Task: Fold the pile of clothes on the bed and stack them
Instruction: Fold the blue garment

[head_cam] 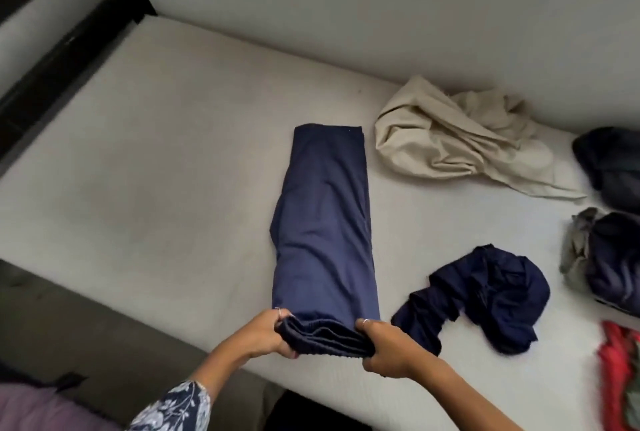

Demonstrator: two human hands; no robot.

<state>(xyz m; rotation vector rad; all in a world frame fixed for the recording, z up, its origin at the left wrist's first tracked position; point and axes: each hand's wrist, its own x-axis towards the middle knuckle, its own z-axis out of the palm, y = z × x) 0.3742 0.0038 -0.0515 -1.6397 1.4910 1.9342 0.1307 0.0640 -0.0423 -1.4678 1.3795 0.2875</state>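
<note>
the navy trousers (322, 222) are lying lengthwise on the bed (138, 188), folded narrow. the left hand (266, 335) and right hand (388, 349) are each gripping a corner of the near waistband end, fingers curled round it. risk: uneven lifting is likely skewing the layers, or dragging them into the crumpled navy garment (485, 295) nearby. no readable labels are showing.

The navy trousers (323, 222) lie folded lengthwise into a long flat strip on the bed (156, 171), their waistband end (bunched in layers) at the bed's near edge. Right of them lie a crumpled navy garment (485, 295) and, farther back, a rumpled beige garment (457, 139).
</note>
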